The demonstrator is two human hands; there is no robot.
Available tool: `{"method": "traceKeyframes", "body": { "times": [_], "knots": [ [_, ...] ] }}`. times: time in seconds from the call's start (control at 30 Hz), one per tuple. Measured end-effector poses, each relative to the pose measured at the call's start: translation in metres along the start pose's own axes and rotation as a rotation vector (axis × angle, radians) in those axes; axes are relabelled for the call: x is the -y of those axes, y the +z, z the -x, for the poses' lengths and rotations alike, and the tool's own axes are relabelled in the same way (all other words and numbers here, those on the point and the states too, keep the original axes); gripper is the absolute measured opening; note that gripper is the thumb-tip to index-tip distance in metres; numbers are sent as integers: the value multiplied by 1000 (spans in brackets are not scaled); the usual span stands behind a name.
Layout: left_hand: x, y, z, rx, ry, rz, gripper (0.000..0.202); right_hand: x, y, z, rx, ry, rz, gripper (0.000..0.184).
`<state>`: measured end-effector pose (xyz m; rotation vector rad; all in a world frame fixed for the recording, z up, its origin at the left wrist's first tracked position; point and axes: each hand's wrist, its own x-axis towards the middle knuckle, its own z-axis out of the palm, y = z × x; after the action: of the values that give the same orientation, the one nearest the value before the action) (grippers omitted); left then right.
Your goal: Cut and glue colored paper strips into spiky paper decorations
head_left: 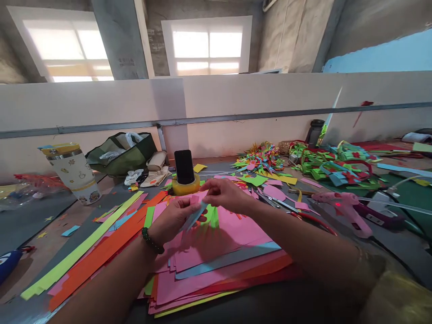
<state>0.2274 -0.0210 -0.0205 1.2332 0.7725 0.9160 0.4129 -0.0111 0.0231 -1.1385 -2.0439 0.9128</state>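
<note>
My left hand [175, 220] and my right hand [226, 194] meet above a stack of coloured paper sheets [216, 256], mostly pink. Both pinch a narrow light-blue paper strip [195, 217] that runs between them; the left fingers hold its lower end, the right fingers its upper end. A green bead bracelet [151, 240] circles my left wrist. A green paper piece [211, 215] lies just under the strip.
Long green and orange paper strips [101, 243] lie at left. A phone [184, 166] stands in a yellow tape roll [185, 185]. Scissors [286, 207] and a pink glue gun [347, 209] lie at right, beyond them folded paper crafts [330, 164]. A tumbler [76, 173] stands far left.
</note>
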Motion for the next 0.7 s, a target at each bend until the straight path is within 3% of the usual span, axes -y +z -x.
{"method": "traceKeyframes", "body": {
  "times": [0.13, 0.27, 0.4, 0.47, 0.57, 0.7],
  "knots": [
    [-6, -25, -5, -103, -92, -81, 35, -25, -27, -9, 144, 108, -45, 47],
    [-2, -38, -11, -167, -147, -346, 32, -43, -48, -6, 357, 248, 82, 53],
    [2, -34, -13, -419, 158, -859, 34, -50, -47, -7, 381, 301, 313, 42],
    [4, -27, -12, -455, 316, -1044, 28, -51, -45, -8, 349, 290, 411, 38],
    [8, -14, -9, -294, 403, -1132, 18, -48, -42, -8, 305, 247, 495, 33],
    [13, 0, -4, 23, 457, -1242, 19, -44, -35, -6, 181, 158, 554, 24]
  ]
}}
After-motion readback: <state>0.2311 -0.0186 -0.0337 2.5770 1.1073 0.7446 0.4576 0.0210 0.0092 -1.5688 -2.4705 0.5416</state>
